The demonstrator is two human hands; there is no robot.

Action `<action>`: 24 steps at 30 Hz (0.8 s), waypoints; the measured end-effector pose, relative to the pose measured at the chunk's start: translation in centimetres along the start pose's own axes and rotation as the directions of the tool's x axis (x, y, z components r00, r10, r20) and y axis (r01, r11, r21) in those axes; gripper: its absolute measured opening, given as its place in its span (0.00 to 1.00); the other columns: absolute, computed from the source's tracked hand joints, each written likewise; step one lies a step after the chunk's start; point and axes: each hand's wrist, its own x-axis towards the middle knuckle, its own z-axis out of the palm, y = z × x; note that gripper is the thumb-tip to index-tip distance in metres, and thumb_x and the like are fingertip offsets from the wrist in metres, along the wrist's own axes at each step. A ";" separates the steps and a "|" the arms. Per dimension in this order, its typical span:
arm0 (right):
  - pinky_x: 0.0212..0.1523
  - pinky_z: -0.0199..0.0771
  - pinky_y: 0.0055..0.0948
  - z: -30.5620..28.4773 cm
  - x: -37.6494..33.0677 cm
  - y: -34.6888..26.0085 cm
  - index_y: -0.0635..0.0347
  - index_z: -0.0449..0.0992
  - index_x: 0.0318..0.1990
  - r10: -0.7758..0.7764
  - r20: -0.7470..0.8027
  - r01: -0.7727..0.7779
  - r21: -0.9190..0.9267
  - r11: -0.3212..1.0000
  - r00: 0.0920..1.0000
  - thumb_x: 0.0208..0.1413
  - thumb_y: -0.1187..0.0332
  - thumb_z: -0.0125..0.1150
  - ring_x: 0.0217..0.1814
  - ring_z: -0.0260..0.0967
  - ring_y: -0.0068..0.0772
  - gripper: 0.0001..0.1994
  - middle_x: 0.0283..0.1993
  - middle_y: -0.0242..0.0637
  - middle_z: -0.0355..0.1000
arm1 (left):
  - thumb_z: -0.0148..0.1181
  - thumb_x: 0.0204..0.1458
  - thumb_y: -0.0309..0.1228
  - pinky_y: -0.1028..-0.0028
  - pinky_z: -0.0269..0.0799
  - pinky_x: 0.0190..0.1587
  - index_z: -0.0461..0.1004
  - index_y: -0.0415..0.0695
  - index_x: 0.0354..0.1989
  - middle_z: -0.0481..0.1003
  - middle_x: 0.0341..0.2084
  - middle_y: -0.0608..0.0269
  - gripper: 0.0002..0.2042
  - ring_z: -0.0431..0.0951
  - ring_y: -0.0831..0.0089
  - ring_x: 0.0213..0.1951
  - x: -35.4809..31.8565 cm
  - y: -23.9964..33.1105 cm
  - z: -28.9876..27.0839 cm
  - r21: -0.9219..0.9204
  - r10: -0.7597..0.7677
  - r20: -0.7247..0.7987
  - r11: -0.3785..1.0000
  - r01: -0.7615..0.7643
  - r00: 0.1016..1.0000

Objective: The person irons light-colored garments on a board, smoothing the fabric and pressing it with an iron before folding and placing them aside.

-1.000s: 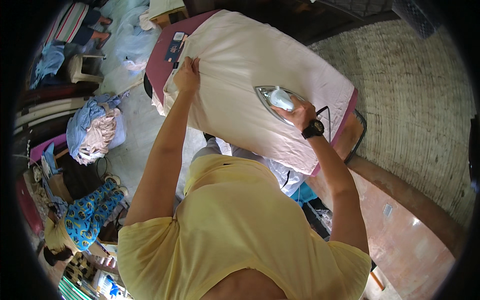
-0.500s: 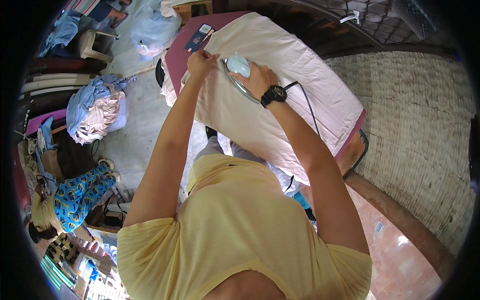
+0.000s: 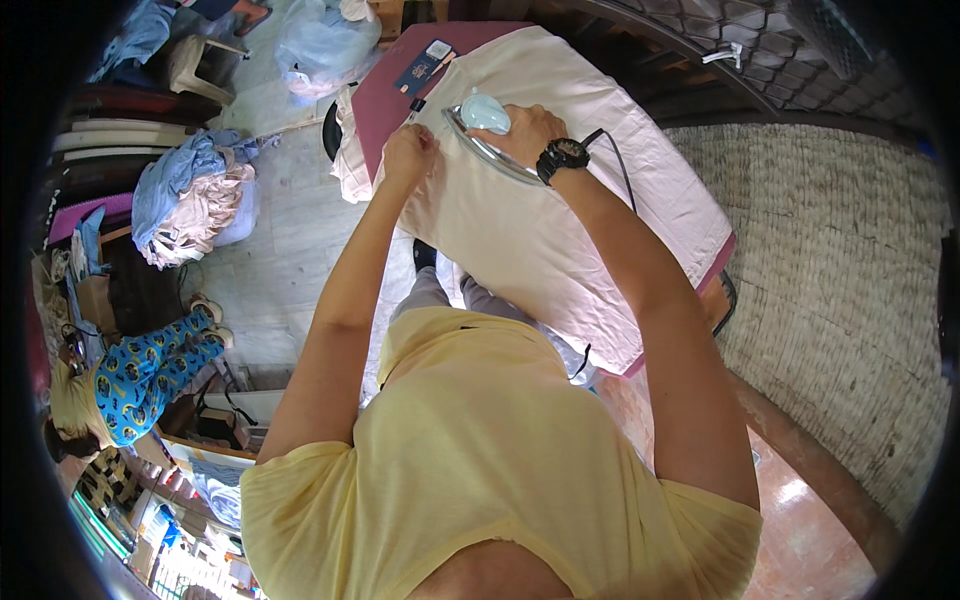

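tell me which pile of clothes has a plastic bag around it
The pale blue bagged pile on the floor past the board's far end. The blue and pink heap to the left lies loose, with no bag.

Pale grey tiled floor [image 3: 270,270] at left, daylit. Heap of blue and pink-white clothes [image 3: 195,200] near the left edge. White plastic stool [image 3: 205,60] and tied clear plastic bag [image 3: 320,45] at top. Stacked boards [image 3: 100,135] against the far left. Woven straw-coloured mat [image 3: 840,290] at right, bordered by a curved wooden edge [image 3: 800,450]. Glossy reddish floor [image 3: 790,540] below it, with glare.
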 end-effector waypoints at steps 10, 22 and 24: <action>0.46 0.75 0.47 -0.7 0.2 -0.4 0.55 0.79 0.45 0.100 0.030 -0.100 -0.009 0.995 0.994 0.44 0.32 0.58 0.44 0.76 0.52 0.35 0.38 0.50 0.78 | 0.63 0.46 0.29 0.61 0.71 0.37 0.74 0.41 0.30 0.76 0.28 0.55 0.06 0.76 0.56 0.32 -0.4 -0.6 1.0 -0.011 0.192 -0.181 0.980 -0.197 0.965; 0.36 0.76 0.46 1.5 -10.4 3.3 0.57 0.80 0.39 -0.017 -0.095 0.024 0.077 0.997 0.995 0.44 0.42 0.68 0.33 0.76 0.52 0.27 0.32 0.50 0.77 | 0.64 0.50 0.32 0.66 0.70 0.34 0.74 0.43 0.31 0.73 0.28 0.60 0.07 0.76 0.62 0.31 -1.2 -1.0 -0.4 -0.067 0.218 -0.217 0.969 -0.237 0.952; 0.36 0.76 0.47 1.8 -8.9 0.8 0.60 0.80 0.39 0.035 -0.085 -0.029 0.067 0.997 0.996 0.45 0.42 0.67 0.34 0.76 0.53 0.28 0.31 0.51 0.77 | 0.64 0.50 0.32 0.66 0.71 0.35 0.75 0.43 0.32 0.73 0.28 0.60 0.07 0.76 0.62 0.31 -1.6 -0.8 -0.2 -0.096 0.205 -0.226 0.968 -0.231 0.952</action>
